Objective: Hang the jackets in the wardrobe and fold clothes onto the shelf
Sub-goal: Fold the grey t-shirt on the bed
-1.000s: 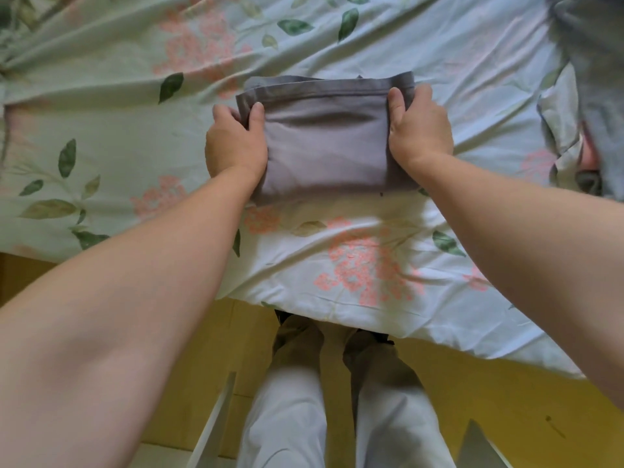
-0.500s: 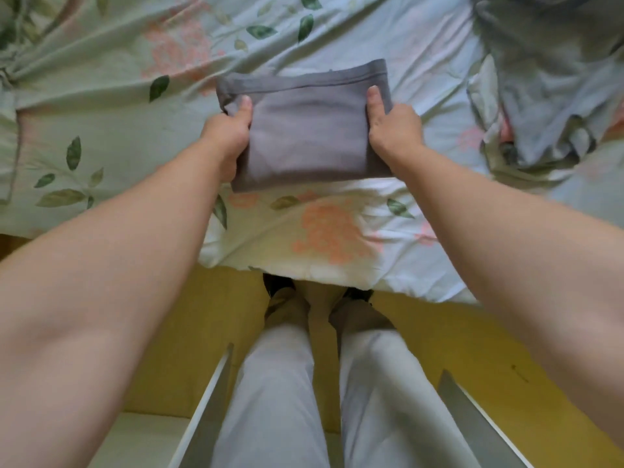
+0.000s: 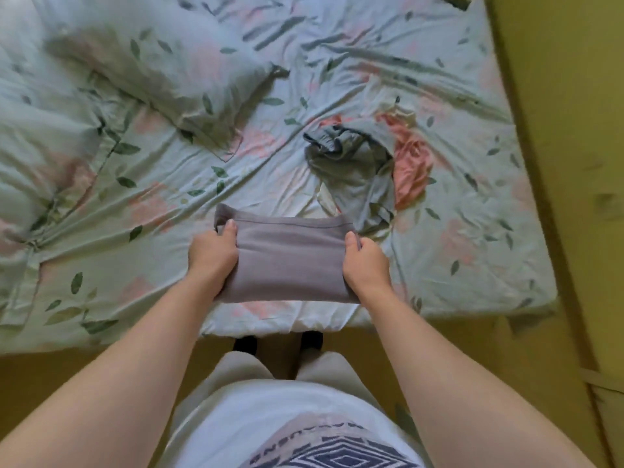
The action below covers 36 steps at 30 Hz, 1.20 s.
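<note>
The folded grey garment (image 3: 290,261) was smooth, matt knit cloth with a stitched hem along its far edge. The bed sheet (image 3: 456,265) under it was thin, creased, printed cloth, matt like the pillow (image 3: 162,72) at far left. The grey-green garment (image 3: 354,167) and pink garment (image 3: 412,163) to the right looked soft, crumpled and matt.

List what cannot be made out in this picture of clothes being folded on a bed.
Head view:
- Fingers of left hand and right hand: tucked under the folded grey garment.
- Pink garment: partly covered by the grey-green garment.
- Shirt print: cut off by the bottom edge, blurred.
- Wardrobe, shelf: outside the frame.
</note>
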Each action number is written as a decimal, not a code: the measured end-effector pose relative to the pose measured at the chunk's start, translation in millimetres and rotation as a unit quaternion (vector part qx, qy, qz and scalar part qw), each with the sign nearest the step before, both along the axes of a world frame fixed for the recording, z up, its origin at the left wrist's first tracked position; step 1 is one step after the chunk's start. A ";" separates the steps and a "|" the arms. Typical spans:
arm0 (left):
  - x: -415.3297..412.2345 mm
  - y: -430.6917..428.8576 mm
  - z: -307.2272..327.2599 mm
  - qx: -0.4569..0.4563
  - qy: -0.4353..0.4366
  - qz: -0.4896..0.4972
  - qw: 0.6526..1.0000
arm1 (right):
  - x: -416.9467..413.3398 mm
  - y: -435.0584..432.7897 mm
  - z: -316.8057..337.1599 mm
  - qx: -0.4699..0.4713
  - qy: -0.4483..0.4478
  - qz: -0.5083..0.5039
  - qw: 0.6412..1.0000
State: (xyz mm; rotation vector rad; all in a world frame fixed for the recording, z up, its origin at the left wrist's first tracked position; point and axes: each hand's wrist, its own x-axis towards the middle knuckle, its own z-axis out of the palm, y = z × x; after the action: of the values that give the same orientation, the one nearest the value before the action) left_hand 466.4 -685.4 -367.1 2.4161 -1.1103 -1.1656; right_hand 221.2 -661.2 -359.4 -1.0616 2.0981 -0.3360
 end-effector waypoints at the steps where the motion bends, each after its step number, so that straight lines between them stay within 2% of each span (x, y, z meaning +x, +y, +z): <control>1: -10.4 -5.3 12.1 -0.014 0.005 -0.026 1.000 | -9.1 7.6 11.6 -0.010 0.006 -0.028 1.000; 4: -46.3 -26.0 49.3 -0.061 0.031 -0.115 0.991 | -32.9 33.5 40.9 -0.059 0.020 -0.126 0.990; 7: -88.5 -43.0 81.6 -0.104 0.069 -0.201 0.972 | -48.2 66.6 67.7 -0.111 0.032 -0.240 0.964; 10: -134.2 -32.4 120.4 -0.152 0.101 -0.312 0.932 | -54.0 121.6 98.2 -0.174 0.056 -0.360 0.915; 12: -153.3 -20.9 139.7 -0.178 0.124 -0.345 0.913 | -53.0 150.7 117.7 -0.177 0.084 -0.399 0.896; 16: -220.2 53.9 186.6 -0.181 0.211 -0.460 0.843 | -51.8 260.8 174.4 -0.174 0.170 -0.529 0.813; 20: -273.5 166.2 250.0 -0.171 0.293 -0.584 0.738 | -30.7 382.1 228.8 -0.173 0.241 -0.641 0.708; 24: -298.9 285.3 310.5 -0.182 0.351 -0.677 0.621 | 6.7 494.3 279.0 -0.177 0.299 -0.731 0.586; 29: -305.3 438.0 382.2 -0.201 0.435 -0.755 0.448 | 65.2 618.6 333.2 -0.176 0.371 -0.802 0.433; 33: -301.1 534.1 432.5 -0.185 0.511 -0.762 0.353 | 109.7 683.5 381.3 -0.140 0.442 -0.822 0.332; 36: -301.3 587.5 460.5 -0.148 0.560 -0.757 0.304 | 138.8 709.7 419.0 -0.100 0.505 -0.813 0.274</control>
State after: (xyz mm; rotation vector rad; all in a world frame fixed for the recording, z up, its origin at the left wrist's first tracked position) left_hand 165.1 -97.9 93.4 -0.8345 -2.2067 -1.8589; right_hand 360.0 48.4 59.6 2.0682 3.3969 -0.9798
